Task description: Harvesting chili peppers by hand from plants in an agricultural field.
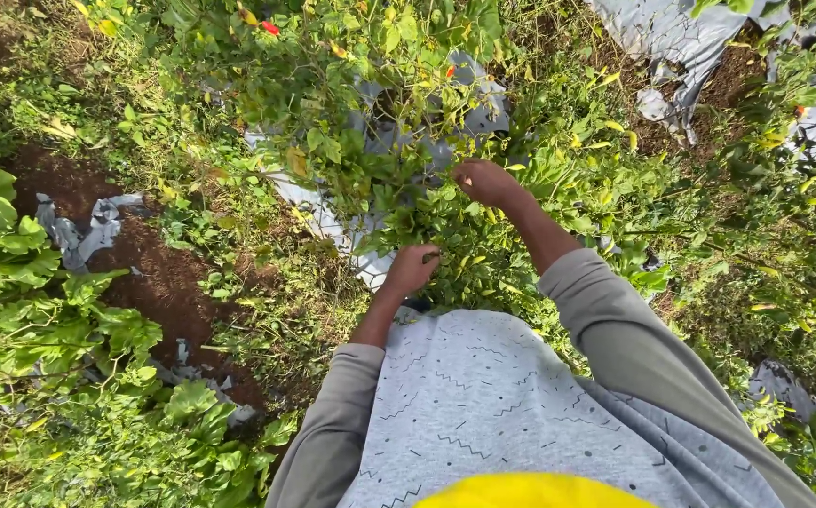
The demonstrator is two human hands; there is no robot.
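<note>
Yellow fabric [530, 491] and my grey patterned shirt [492, 404] fill the bottom edge, and beyond them I have both hands in a pepper plant [398, 141] growing through grey plastic mulch [469, 113]. My left hand [411, 268] is curled shut on green foliage [427, 221] low in the plant; my right hand [486, 182] reaches higher among the leaves, whether its fingers are together I cannot tell. Red peppers [269, 27] hang at the plant's far top.

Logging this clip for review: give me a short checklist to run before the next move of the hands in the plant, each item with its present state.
1. Left hand in view, closed among the leaves: ok.
2. Right hand in view, reaching into the plant: ok.
3. What either hand grips: cannot tell, leaves hide the fingers.
4. Red fruit visible higher on the plant, apart from both hands: ok.
5. Grey sheet under the plant lying flat: not ok, crumpled and torn.
</note>
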